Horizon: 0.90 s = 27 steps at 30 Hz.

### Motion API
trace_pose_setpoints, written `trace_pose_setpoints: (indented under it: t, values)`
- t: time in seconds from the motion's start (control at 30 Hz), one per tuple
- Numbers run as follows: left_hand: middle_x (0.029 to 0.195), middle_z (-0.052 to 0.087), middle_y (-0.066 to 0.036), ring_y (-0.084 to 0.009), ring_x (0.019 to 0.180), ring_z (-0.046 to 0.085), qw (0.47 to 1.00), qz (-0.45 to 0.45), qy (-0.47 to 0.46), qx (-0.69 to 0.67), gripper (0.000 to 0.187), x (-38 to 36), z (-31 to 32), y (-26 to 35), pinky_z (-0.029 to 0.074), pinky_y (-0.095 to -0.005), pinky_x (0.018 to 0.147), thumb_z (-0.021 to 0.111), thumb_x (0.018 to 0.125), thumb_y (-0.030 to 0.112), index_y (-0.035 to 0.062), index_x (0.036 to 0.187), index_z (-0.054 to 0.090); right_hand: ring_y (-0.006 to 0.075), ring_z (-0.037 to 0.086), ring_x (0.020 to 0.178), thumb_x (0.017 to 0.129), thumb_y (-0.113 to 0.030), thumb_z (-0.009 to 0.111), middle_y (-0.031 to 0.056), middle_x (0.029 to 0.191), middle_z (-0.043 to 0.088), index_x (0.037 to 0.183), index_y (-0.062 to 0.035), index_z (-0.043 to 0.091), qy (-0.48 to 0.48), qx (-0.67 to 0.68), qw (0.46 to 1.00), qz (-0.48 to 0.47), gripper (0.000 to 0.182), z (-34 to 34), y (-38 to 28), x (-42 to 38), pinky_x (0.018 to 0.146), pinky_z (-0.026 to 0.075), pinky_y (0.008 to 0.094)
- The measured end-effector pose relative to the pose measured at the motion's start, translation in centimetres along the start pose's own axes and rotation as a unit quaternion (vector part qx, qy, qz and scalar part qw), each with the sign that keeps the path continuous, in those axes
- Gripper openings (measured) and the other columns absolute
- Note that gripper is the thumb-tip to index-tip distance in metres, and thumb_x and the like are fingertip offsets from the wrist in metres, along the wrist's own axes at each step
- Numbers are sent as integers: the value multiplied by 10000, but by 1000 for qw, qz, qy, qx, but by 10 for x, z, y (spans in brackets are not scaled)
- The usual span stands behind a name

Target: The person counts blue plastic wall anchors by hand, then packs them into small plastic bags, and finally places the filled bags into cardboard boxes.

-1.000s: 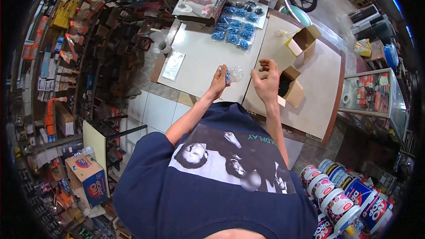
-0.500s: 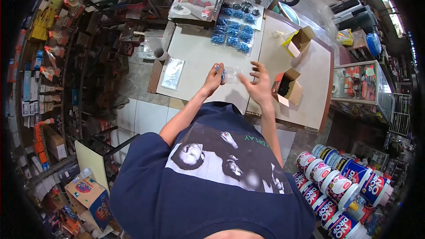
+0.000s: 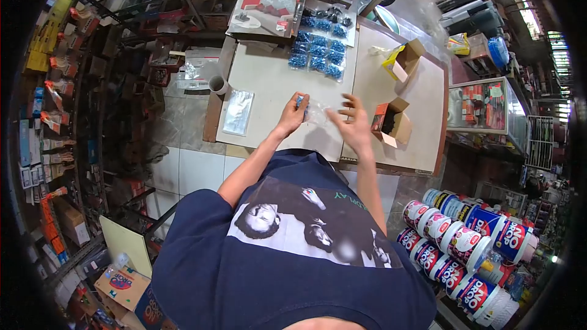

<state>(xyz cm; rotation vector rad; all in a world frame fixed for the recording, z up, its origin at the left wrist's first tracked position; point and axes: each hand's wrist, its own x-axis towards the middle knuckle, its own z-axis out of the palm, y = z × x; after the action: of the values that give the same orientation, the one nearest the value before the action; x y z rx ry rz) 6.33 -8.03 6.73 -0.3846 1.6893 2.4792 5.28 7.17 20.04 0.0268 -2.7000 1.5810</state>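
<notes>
Above the pale tabletop, my left hand (image 3: 293,114) is closed round a small clear plastic bag (image 3: 317,113) with blue pieces inside. The bag's transparent end stretches to the right. My right hand (image 3: 353,123) is beside that end, fingers spread; whether its fingertips touch the plastic is too small to tell. Several bags of blue pieces (image 3: 318,55) lie in rows behind my hands. A stack of flat clear plastic bags (image 3: 238,112) lies to the left. To the right stands an open box with dark contents (image 3: 391,122).
A yellow open box (image 3: 403,61) stands at the table's right back. The Vinilex box (image 3: 266,5) is at the back left, and a roll (image 3: 217,84) is by the left edge. Paint buckets (image 3: 468,244) are stacked at the lower right, with shelves (image 3: 79,146) along the left.
The view has shifted a little. My left hand still holds the bag, and my right hand's fingers have moved slightly beside its clear end.
</notes>
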Motion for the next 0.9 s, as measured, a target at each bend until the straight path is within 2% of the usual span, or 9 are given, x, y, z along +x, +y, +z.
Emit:
trace_pose_setpoints:
  t: [0.03,0.1,0.27,0.33,0.4,0.53,0.6,0.83,0.9]
  values:
    - [646,433,60,-32,540,389,999,19,-16,25,249,3,5,-3,342,-216,470,524,971,375,127,938,522,166,659,729,772,-92,679,78,770,633,994,5,656,1,-1,1000,0,243,2,3,1,653,539,295]
    - [645,436,59,-32,541,394,1000,23,-10,17,260,6,7,-5,344,-217,471,525,970,378,121,930,523,177,667,747,766,-108,690,89,803,641,983,7,666,-161,-57,985,32,246,3,8,4,665,553,304]
    - [646,435,63,-29,547,395,997,50,-22,52,279,7,20,4,343,-215,475,521,971,383,110,916,528,229,677,760,758,-146,708,139,828,653,962,27,662,-178,3,974,139,272,-32,-4,14,669,545,329]
    - [649,434,65,-28,552,393,998,48,-22,37,263,8,31,16,345,-214,480,523,973,365,108,919,529,241,677,769,749,-164,723,145,819,655,957,35,659,-39,-69,996,-41,295,-26,-10,11,687,535,331]
    - [653,433,66,-28,558,391,999,42,-28,21,248,9,39,17,347,-212,484,525,976,347,105,921,530,231,672,751,740,-179,736,133,756,650,969,30,654,1,-42,998,-50,321,-14,12,11,704,532,334]
    - [646,421,71,-19,551,374,997,66,42,12,193,24,35,-3,334,-206,474,534,977,295,121,893,521,166,648,705,750,-148,726,82,648,614,985,11,642,-131,-16,990,48,296,-41,34,26,639,528,316]
    - [636,417,67,-20,534,373,993,38,109,28,198,25,21,-7,330,-208,459,534,976,297,130,873,515,139,645,703,771,-134,717,61,652,612,974,14,643,-13,65,995,70,261,-70,33,34,622,523,286]
    - [614,418,48,-57,509,403,994,58,61,66,279,22,51,12,364,-221,468,542,965,358,97,875,503,123,642,702,807,-135,707,45,668,629,952,9,657,5,147,989,22,211,-38,46,34,630,518,264]
    - [632,431,39,-57,517,409,992,61,25,110,288,22,54,10,368,-224,475,544,962,366,92,884,509,120,644,714,811,-138,700,62,720,664,906,6,678,-149,58,987,5,174,-32,55,35,631,517,261]
